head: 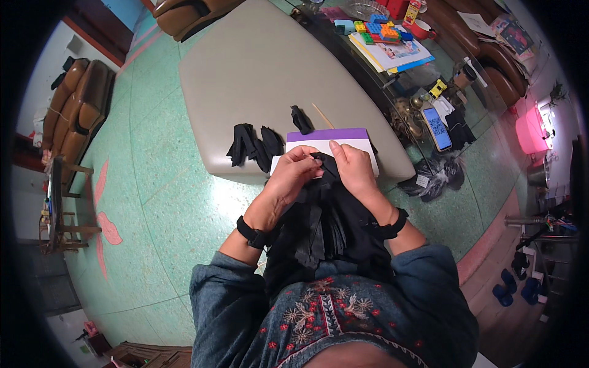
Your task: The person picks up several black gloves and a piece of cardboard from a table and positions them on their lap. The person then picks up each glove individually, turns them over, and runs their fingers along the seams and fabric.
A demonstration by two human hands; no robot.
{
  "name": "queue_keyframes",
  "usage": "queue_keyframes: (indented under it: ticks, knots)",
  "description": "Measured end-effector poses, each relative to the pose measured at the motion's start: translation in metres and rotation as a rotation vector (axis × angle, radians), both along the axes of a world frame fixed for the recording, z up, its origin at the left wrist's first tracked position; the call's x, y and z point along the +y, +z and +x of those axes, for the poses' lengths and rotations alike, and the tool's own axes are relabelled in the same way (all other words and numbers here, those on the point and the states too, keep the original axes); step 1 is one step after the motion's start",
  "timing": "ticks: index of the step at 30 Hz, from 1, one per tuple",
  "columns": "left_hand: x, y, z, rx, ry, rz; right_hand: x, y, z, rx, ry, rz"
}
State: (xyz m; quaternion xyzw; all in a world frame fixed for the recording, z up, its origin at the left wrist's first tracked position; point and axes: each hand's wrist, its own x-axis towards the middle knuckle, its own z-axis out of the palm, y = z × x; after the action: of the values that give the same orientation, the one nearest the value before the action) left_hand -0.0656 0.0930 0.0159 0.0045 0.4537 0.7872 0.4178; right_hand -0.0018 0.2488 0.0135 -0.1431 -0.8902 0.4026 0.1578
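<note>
My left hand [296,171] and my right hand [355,168] hold a small piece of black fabric [326,164] between them, with the fingertips close together. Something thin and pale shows at the left fingertips, too small to name. More black fabric strips [322,230] lie over my lap below the hands. Just beyond the hands, a white sheet or board with a purple edge [327,135] rests on the beige padded ottoman. Folded black fabric pieces [244,143] lie to its left, and another black piece [301,119] touches its purple edge. A thin wooden stick [323,115] lies behind it.
The beige ottoman [257,69] stands before me. Right of it, a dark glass-topped table holds toy building bricks [382,30], papers [395,53], a yellow toy car [437,89] and a smartphone [436,129]. A black plastic bag [435,177] is near the table's near end. Brown sofas [80,119] stand farther off.
</note>
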Motion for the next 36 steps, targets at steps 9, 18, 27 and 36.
queue_keyframes:
  ticks: [9, 18, 27, 36]
  knots:
    - [-0.006, 0.011, -0.003, -0.056, 0.003, 0.070, -0.011, -0.011, -0.002, 0.126, -0.087, 0.227]
    - [-0.005, -0.010, -0.010, 0.033, 0.148, 0.034, -0.027, -0.004, 0.007, 0.237, 0.160, -0.148]
    - [-0.020, 0.005, 0.003, 0.448, -0.091, -0.358, -0.022, -0.010, -0.006, 0.240, -0.018, -0.284]
    - [-0.020, 0.014, 0.002, 1.918, 0.149, -0.544, -0.012, -0.048, -0.042, -0.048, 0.031, -0.949]
